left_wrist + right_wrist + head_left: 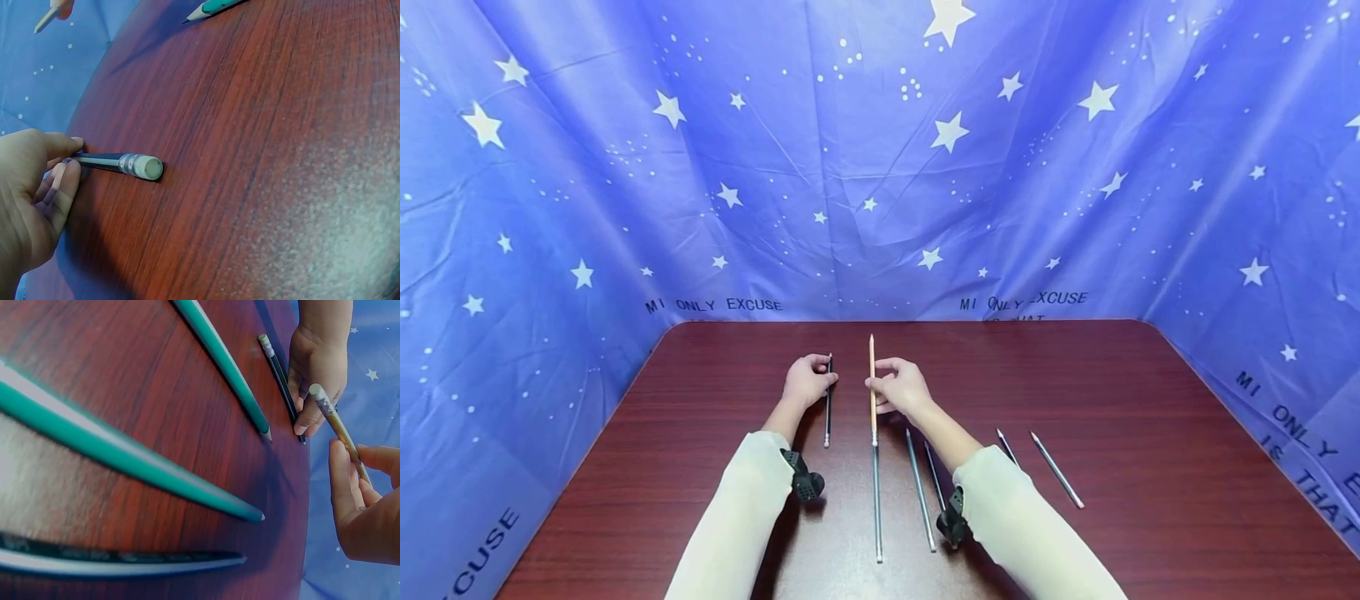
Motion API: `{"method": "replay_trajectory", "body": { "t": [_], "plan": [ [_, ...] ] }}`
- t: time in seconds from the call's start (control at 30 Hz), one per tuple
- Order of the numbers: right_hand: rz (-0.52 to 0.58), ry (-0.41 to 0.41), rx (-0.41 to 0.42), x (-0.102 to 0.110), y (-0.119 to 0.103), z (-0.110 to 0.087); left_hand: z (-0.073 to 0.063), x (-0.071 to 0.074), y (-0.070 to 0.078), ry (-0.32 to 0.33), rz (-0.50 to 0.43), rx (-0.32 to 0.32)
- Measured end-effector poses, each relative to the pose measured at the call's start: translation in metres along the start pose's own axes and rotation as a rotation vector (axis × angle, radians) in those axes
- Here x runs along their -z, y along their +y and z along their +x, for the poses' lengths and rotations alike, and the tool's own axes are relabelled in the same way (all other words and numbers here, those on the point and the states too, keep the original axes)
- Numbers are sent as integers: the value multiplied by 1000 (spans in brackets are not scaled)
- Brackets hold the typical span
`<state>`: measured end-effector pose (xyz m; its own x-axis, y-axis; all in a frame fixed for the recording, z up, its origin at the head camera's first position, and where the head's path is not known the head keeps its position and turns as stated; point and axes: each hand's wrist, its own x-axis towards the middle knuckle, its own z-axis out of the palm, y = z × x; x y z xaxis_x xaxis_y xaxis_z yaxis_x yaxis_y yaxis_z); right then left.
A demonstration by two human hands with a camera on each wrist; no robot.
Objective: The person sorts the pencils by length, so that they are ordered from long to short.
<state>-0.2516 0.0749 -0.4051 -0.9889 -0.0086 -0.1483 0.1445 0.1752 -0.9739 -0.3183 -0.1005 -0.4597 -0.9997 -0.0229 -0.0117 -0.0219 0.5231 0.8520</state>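
Between thumb and fingers, my left hand (807, 382) pinches a black pencil (828, 417) near its far end. The pencil's white eraser end faces me, close over the wood in the left wrist view. My right hand (902, 388) grips a yellow pencil (872, 408) with its point away from me. In the right wrist view this yellow pencil (340, 432) is raised off the tabletop, eraser end up. Directly below its eraser in the head view lies a green pencil (877, 508). Another green pencil (921, 496) lies just right of that one, points facing away.
A dark pencil (934, 475) lies partly under my right forearm. Farther right are a short visible length of pencil (1006, 444) beside the sleeve and a slanted pencil (1057, 471). Beyond the reddish wooden table (737, 342) hangs a blue star-print cloth (880, 150).
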Motion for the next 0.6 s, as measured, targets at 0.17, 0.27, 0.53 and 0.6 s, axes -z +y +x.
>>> {"method": "replay_trajectory", "body": {
  "t": [0.17, 0.27, 0.53, 0.6],
  "plan": [
    [-13, 2, -4, -6, 2, 5, 0, 0, -1, 2, 1, 2],
    [-16, 2, -12, -10, 2, 7, 0, 0, -1, 7, 8, -2],
    [-46, -7, -36, -19, 7, 10, -4, 1, 2, 7, -3, -5],
    [-50, -9, -39, -20, 8, 10, -5, 0, 2, 7, -5, -3]
  ]
}}
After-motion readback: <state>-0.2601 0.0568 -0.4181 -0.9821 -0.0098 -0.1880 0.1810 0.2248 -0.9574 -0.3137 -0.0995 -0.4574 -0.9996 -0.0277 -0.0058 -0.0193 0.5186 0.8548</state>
